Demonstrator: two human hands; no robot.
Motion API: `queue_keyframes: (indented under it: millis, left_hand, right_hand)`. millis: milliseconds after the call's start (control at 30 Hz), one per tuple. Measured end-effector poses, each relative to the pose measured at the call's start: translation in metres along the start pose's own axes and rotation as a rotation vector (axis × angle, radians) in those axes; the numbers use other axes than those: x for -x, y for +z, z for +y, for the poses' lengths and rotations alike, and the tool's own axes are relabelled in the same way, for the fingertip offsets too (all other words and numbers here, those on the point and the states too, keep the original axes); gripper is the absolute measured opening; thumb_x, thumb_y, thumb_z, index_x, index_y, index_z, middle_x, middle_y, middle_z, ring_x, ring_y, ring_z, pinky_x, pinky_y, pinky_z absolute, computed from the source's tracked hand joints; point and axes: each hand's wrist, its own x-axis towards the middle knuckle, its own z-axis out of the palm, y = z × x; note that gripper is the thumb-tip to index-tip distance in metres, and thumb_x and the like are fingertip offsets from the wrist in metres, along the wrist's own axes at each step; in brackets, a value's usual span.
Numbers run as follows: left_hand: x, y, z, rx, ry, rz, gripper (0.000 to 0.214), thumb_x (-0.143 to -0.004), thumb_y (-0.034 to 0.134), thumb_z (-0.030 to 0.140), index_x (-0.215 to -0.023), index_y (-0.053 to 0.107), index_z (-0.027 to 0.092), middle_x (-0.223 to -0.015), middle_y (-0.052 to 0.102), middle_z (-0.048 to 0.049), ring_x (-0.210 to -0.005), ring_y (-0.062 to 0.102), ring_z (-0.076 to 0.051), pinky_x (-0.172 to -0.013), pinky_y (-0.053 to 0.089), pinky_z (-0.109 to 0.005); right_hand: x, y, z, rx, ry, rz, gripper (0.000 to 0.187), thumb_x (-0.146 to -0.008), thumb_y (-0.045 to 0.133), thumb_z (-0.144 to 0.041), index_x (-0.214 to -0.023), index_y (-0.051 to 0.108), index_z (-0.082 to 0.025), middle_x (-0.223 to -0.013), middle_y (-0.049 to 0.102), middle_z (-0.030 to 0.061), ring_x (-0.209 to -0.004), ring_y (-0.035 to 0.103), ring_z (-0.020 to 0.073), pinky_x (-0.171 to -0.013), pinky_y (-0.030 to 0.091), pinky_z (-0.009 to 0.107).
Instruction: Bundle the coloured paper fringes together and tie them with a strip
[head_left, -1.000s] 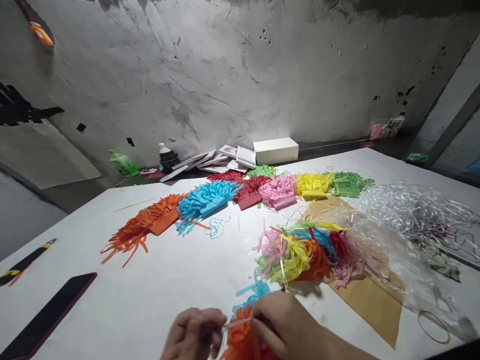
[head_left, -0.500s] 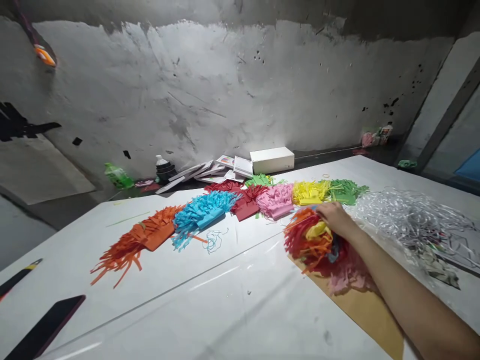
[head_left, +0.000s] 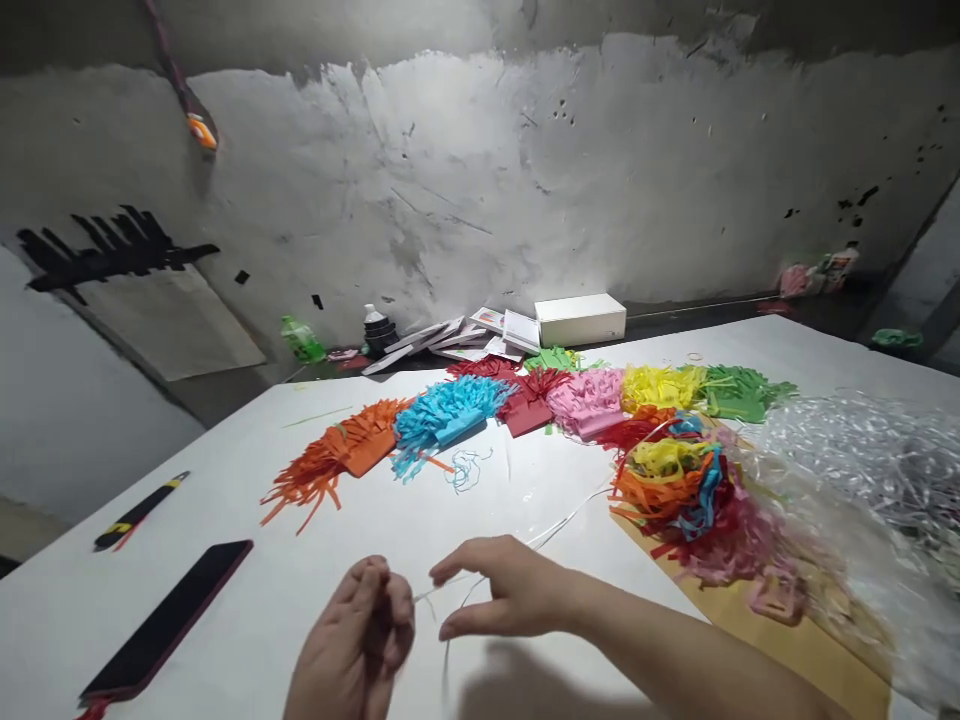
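My left hand (head_left: 356,635) is low in the middle of the head view, its fingers closed in a pinch on the end of a thin white string (head_left: 562,522). Just to its right is my right hand (head_left: 510,590), with thumb and fingers apart and nothing gripped. The string passes behind the right hand and runs toward a bundle of multicoloured paper fringe (head_left: 667,480). That bundle lies on a brown paper sheet (head_left: 787,660). Beyond the hands, a small tangle of pale blue string (head_left: 469,470) rests on the white tabletop (head_left: 300,590).
Fringed paper bunches form a row: orange (head_left: 341,450), blue (head_left: 454,415), red (head_left: 529,400), pink (head_left: 589,400), yellow (head_left: 664,388) and green (head_left: 742,392). Silvery strips (head_left: 877,450) heap at right. A phone (head_left: 169,620) and a utility knife (head_left: 142,510) lie at left. A white box (head_left: 580,320) stands behind.
My right hand has left the multicoloured bundle and come down to the near middle, its fingers now apart. My left hand has entered view, pinching the string. The view has turned left.
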Motion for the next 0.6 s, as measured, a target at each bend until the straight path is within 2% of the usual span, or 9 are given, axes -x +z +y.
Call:
queue_keyframes:
  millis: [67, 167, 267, 333, 400, 467, 533, 600]
  left_hand:
    - [0.003, -0.005, -0.006, -0.048, -0.002, -0.053, 0.047, -0.06, 0.091, 0.053, -0.074, 0.059, 0.022, -0.058, 0.064, 0.0055, -0.039, 0.043, -0.004, -0.04, 0.04, -0.016]
    - [0.007, -0.016, -0.009, -0.072, -0.026, -0.085, 0.045, -0.064, 0.088, 0.055, -0.074, 0.059, 0.022, -0.06, 0.065, 0.0047, -0.04, 0.043, -0.004, -0.04, 0.039, -0.015]
    - [0.008, -0.024, -0.009, -0.062, -0.054, -0.065, 0.047, -0.06, 0.091, 0.054, -0.074, 0.059, 0.022, -0.059, 0.065, 0.0044, -0.039, 0.043, -0.004, -0.038, 0.037, -0.014]
    - [0.006, -0.032, -0.007, -0.043, -0.05, -0.009, 0.049, -0.057, 0.092, 0.053, -0.073, 0.059, 0.022, -0.059, 0.066, 0.0045, -0.039, 0.042, -0.003, -0.039, 0.038, -0.014]
    - [-0.004, -0.046, -0.002, -0.011, 0.0, 0.1, 0.05, -0.053, 0.094, 0.051, -0.072, 0.059, 0.021, -0.059, 0.065, 0.005, -0.04, 0.041, -0.003, -0.042, 0.042, -0.013]
    - [-0.02, -0.067, 0.007, 0.011, 0.065, 0.219, 0.047, -0.051, 0.093, 0.045, -0.072, 0.058, 0.021, -0.059, 0.064, 0.0065, -0.043, 0.04, -0.002, -0.046, 0.044, -0.012]
    - [-0.04, -0.094, 0.015, -0.006, 0.104, 0.315, 0.04, -0.051, 0.087, 0.037, -0.071, 0.056, 0.021, -0.058, 0.063, 0.0076, -0.043, 0.04, -0.002, -0.045, 0.042, -0.011]
    - [-0.06, -0.12, 0.02, -0.075, 0.121, 0.403, 0.032, -0.05, 0.078, 0.032, -0.068, 0.054, 0.021, -0.054, 0.061, 0.0066, -0.041, 0.039, -0.003, -0.038, 0.033, -0.012]
  right_hand:
    - [-0.007, 0.017, -0.002, -0.284, 0.094, 0.027, 0.023, -0.085, 0.079, -0.035, -0.102, 0.075, -0.02, -0.097, 0.078, 0.0044, -0.092, 0.072, 0.0195, -0.081, 0.052, 0.026]
    - [-0.009, 0.028, -0.004, -0.422, 0.163, 0.044, 0.007, -0.08, 0.077, -0.026, -0.082, 0.074, -0.02, -0.081, 0.072, 0.0002, -0.078, 0.064, 0.0163, -0.074, 0.046, 0.027]
    - [-0.007, 0.03, -0.004, -0.512, 0.194, 0.04, 0.013, -0.077, 0.075, -0.031, -0.078, 0.069, -0.02, -0.081, 0.069, 0.0013, -0.077, 0.061, 0.0161, -0.074, 0.046, 0.029]
    - [-0.003, 0.027, -0.001, -0.621, 0.247, 0.036, 0.024, -0.079, 0.069, -0.042, -0.076, 0.062, -0.02, -0.069, 0.065, 0.0005, -0.065, 0.06, 0.0153, -0.066, 0.048, 0.029]
    - [0.005, 0.015, 0.007, -0.717, 0.32, 0.075, 0.03, -0.079, 0.065, -0.049, -0.074, 0.054, -0.022, -0.051, 0.05, -0.0063, -0.045, 0.047, 0.0113, -0.049, 0.044, 0.025]
    - [0.019, -0.009, 0.02, -0.759, 0.399, 0.205, 0.031, -0.077, 0.066, -0.049, -0.074, 0.049, -0.023, -0.046, 0.033, -0.0133, -0.037, 0.026, 0.0068, -0.037, 0.029, 0.019]
    - [0.038, -0.043, 0.035, -0.744, 0.461, 0.422, 0.03, -0.075, 0.069, -0.045, -0.075, 0.048, -0.023, -0.047, 0.029, -0.0147, -0.038, 0.019, 0.0051, -0.035, 0.017, 0.016]
    - [0.061, -0.08, 0.05, -0.694, 0.484, 0.67, 0.033, -0.071, 0.073, -0.044, -0.074, 0.048, -0.023, -0.046, 0.028, -0.0156, -0.037, 0.016, 0.0039, -0.034, 0.013, 0.015]
